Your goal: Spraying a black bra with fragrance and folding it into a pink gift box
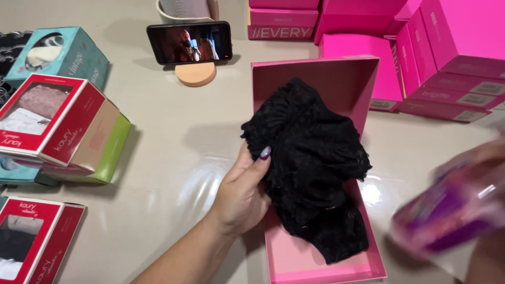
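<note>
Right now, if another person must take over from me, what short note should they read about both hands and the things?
Left hand: holds the black lace garment by its left edge, thumb on top, over the open pink box.
Right hand: blurred at the right edge, holding a purple transparent packet; the grip is not clear.
Done: the box is open and the garment lies partly inside it, bunched up.
Left: the garment is not flat in the box, and the box has no lid on it.
Nearby: red boxes at the left, pink boxes at the back right, phone on a stand.

Glossy beige table (pixel 173 152) with pink boxes (pixel 452 58), red boxes (pixel 47 121), phone stand (pixel 195 73).
</note>
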